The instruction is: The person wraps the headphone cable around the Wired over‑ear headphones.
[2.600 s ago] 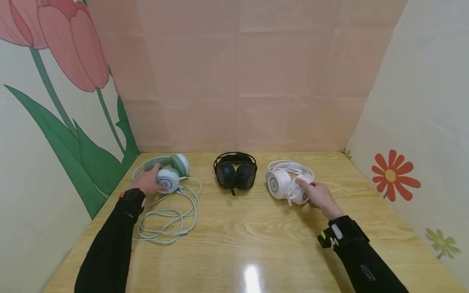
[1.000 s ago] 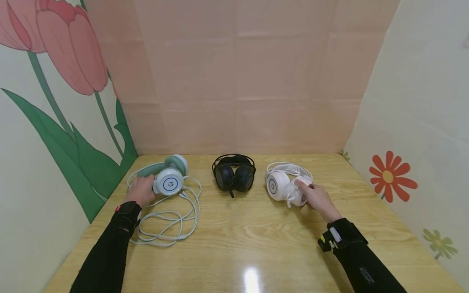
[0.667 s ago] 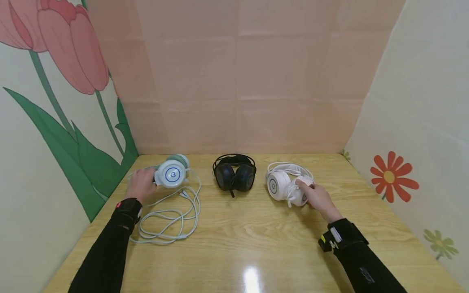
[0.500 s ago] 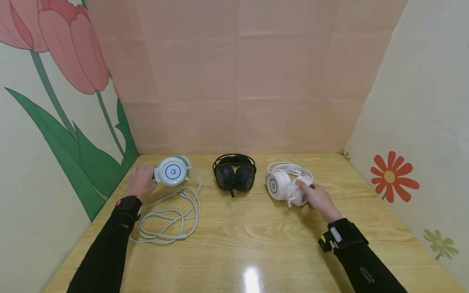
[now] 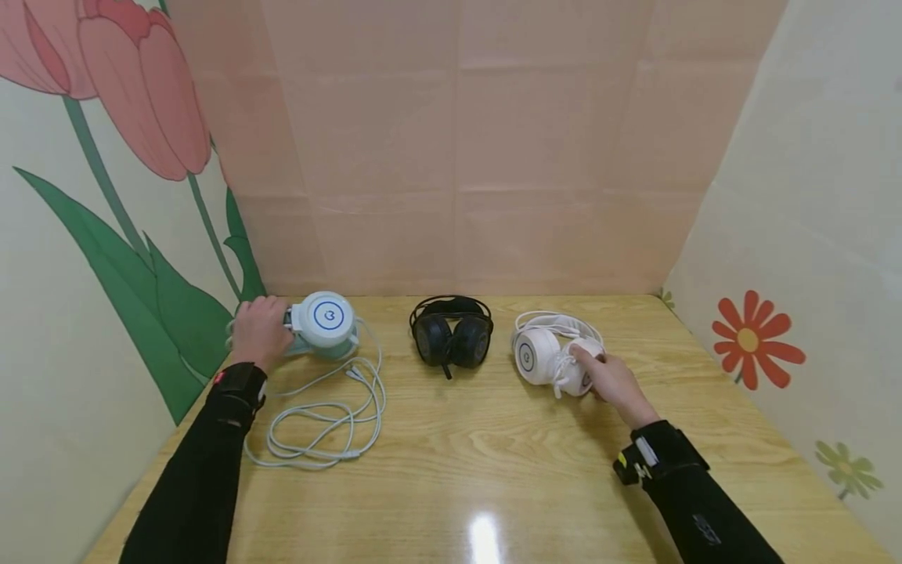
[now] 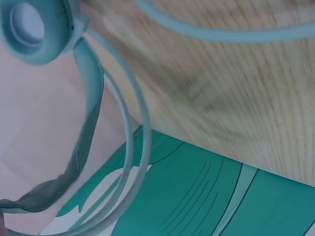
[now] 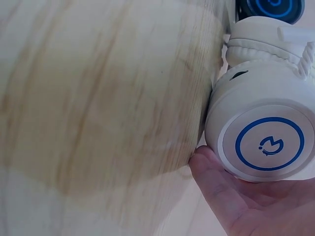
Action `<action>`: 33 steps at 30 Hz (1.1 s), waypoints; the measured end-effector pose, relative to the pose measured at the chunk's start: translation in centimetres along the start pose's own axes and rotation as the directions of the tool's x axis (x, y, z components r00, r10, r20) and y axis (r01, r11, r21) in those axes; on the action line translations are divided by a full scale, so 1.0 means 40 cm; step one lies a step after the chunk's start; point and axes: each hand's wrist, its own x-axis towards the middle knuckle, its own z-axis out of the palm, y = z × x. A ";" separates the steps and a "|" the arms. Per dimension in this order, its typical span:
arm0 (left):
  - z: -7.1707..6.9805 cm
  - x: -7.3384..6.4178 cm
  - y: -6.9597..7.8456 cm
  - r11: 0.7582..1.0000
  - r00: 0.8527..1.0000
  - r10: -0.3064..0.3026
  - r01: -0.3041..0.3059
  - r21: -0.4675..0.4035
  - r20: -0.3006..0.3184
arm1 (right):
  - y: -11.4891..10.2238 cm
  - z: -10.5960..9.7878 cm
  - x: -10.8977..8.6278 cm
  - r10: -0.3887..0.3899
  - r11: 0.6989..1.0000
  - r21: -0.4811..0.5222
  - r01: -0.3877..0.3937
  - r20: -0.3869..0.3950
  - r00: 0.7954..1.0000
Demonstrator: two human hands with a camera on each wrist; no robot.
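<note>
At the left of the head view, my left hand [image 5: 260, 332] grips a pair of mint-green and white headphones [image 5: 327, 319] by the headband side. One ear cup with a blue ring faces up. In the left wrist view the green ear cushion [image 6: 49, 34] and curved headband [image 6: 88, 118] show, the band appearing raised from the table. My right hand [image 5: 615, 381] holds the near ear cup of white headphones [image 5: 537, 356], thumb on top. The right wrist view shows fingers [image 7: 216, 187] against that cup. A white cord tied in a bow lies between the white cups.
Black headphones [image 5: 470, 342] lie between the two pairs, a short microphone stem pointing forward. The mint pair's pale cable [image 5: 315, 467] lies looped on the wooden table [image 5: 437, 462]. A pink back wall [image 5: 451, 157] and printed side walls border the table.
The left hand has shifted from the ear cup to the headband side, tilting and raising the mint headphones and moving them slightly back and left. The right hand and white headphones stay put.
</note>
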 end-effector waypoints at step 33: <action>-0.106 0.104 0.107 0.989 0.964 0.000 0.040 -0.144 0.266 | -0.005 -0.003 0.016 -0.009 1.000 -0.013 0.009 0.040 0.999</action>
